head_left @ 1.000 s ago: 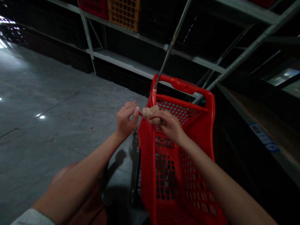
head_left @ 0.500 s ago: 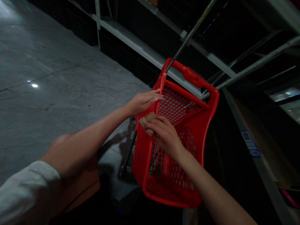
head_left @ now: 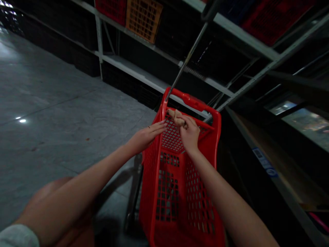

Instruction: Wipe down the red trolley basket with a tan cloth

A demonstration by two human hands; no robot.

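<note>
A red plastic rolling shopping basket [head_left: 155, 206] stands in front of me, with lattice walls and a long metal pull rod [head_left: 185, 61] rising from its far left corner. My left hand [head_left: 147, 136] lies on the basket's left rim, fingers stretched out and flat. Inside the far end, my right hand [head_left: 189, 133] is closed on a crumpled beige cloth [head_left: 176, 117]. The cloth is against or just above the inner far wall, near the far left corner; exact contact is hard to make out. Between the lattice walls, the basket's floor shows bare.
Behind the basket runs a metal shelf rack [head_left: 133, 70] holding a yellow crate [head_left: 144, 19], a red crate [head_left: 113, 9] and dark crates. To the right is a dark shelf edge with a blue-white label [head_left: 265, 162]. Grey floor [head_left: 51, 127] spreads on the left.
My right hand has carried the cloth from the left rim to the basket's far end. My left hand stays by the left rim. The view has tilted up, showing more shelving.
</note>
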